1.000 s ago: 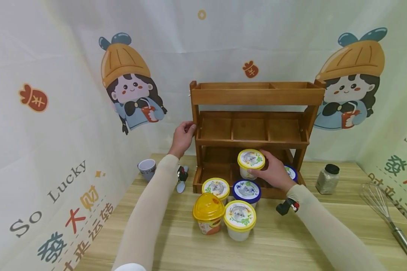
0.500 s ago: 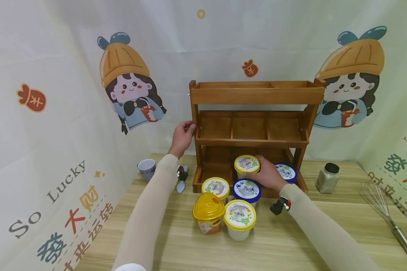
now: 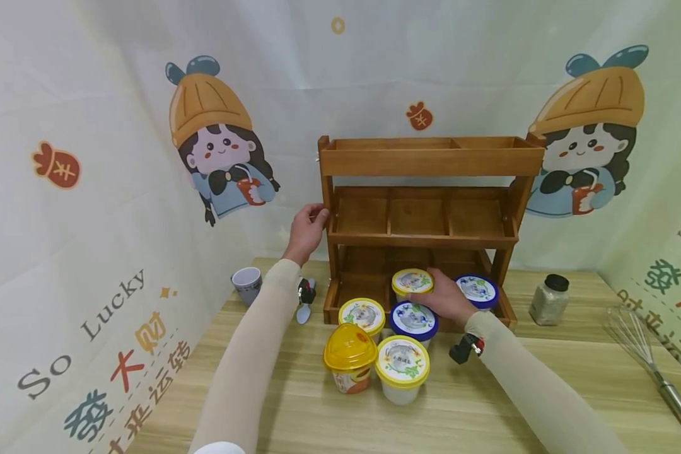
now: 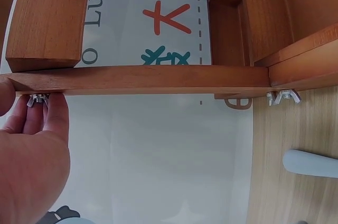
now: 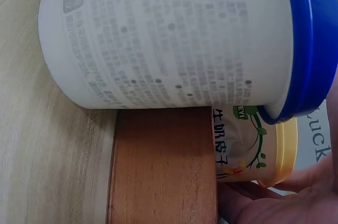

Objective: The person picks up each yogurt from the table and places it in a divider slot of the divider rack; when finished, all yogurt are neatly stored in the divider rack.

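Observation:
My left hand point(image 3: 308, 233) grips the left upright of a brown wooden tiered rack point(image 3: 425, 162). In the left wrist view, thumb and fingers lie on opposite sides of the post point(image 4: 158, 80), beside a wing nut point(image 4: 38, 99). With my right hand point(image 3: 448, 296) I hold a yellow-lidded tub point(image 3: 413, 282) low in the middle of the bottom tier. The right wrist view catches this tub point(image 5: 248, 150) behind the tier's front board point(image 5: 163, 166), fingers around its side. A blue-lidded tub point(image 3: 477, 289) sits in the right-hand compartment. Another blue-lidded tub point(image 3: 413, 319) stands in front.
Two more yellow-lidded tubs, one left point(image 3: 362, 314) and one nearer point(image 3: 401, 362), stand on the table with an orange-domed cup point(image 3: 350, 356). A mug point(image 3: 246, 284) and spoon point(image 3: 303, 313) lie left; a black-capped jar point(image 3: 549, 299) and whisk point(image 3: 658, 372) are right.
My right hand has lowered the yellow-lidded tub and shifted it slightly left into the bottom tier, uncovering more of the blue-lidded tub at right. My left hand has stayed on the rack's upright.

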{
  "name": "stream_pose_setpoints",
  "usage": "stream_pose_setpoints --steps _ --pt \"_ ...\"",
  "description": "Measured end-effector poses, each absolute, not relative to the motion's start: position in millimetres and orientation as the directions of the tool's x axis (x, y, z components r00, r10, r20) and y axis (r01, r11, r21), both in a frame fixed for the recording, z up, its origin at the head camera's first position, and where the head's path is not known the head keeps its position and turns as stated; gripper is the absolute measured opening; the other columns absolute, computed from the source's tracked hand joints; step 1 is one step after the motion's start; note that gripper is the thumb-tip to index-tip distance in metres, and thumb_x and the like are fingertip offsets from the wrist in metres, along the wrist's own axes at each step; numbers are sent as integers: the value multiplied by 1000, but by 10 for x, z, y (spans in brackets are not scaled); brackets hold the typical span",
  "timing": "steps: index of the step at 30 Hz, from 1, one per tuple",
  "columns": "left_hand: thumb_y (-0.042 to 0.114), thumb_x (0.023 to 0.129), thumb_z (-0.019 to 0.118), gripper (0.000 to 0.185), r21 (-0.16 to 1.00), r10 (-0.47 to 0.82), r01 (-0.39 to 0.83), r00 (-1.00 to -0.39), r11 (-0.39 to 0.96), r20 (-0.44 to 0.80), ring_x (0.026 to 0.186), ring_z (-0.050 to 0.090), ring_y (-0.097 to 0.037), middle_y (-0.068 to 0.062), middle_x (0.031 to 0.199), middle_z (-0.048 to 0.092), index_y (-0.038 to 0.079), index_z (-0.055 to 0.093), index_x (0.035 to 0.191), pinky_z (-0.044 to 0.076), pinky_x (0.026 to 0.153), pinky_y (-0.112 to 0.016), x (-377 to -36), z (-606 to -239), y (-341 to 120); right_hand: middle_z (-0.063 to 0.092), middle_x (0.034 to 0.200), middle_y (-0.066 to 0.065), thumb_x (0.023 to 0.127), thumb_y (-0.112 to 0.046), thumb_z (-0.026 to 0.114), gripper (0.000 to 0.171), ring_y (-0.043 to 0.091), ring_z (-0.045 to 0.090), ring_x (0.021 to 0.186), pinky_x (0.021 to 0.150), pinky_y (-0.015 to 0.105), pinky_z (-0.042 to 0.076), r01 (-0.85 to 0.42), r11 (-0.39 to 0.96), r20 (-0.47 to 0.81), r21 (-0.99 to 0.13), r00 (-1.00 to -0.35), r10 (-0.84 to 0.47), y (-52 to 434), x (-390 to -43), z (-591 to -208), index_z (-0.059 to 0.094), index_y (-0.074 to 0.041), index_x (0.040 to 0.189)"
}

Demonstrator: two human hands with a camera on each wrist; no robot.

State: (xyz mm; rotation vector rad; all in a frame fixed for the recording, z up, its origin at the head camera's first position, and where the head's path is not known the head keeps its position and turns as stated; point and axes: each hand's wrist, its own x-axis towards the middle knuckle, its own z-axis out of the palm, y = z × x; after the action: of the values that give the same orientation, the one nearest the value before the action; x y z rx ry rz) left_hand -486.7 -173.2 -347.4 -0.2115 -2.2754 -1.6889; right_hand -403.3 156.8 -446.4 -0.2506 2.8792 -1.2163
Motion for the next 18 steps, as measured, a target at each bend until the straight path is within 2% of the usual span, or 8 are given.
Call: stream_pose_setpoints --steps 10,18 --pt "29 113 53 42 907 -61 293 -944 302 325 134 57 -32 -16 144 60 5 55 147 51 113 -48 -4853 -3452 -1737 40 162 31 95 -46 75 95 51 42 148 122 65 36 -198 715 109 -671 -980 -169 1608 -3898 -4321 31 4 162" --pt "29 112 54 41 904 -59 296 -943 309 328 132 59 -32 -16 142 61 5 57 145 53 111 -48 -4873 -3463 -1740 44 159 32 98 -40 74 87 49 49 144 118 62 44 -261 682 183 -683 -965 -187 1713 -3717 -4244 32 4 161"
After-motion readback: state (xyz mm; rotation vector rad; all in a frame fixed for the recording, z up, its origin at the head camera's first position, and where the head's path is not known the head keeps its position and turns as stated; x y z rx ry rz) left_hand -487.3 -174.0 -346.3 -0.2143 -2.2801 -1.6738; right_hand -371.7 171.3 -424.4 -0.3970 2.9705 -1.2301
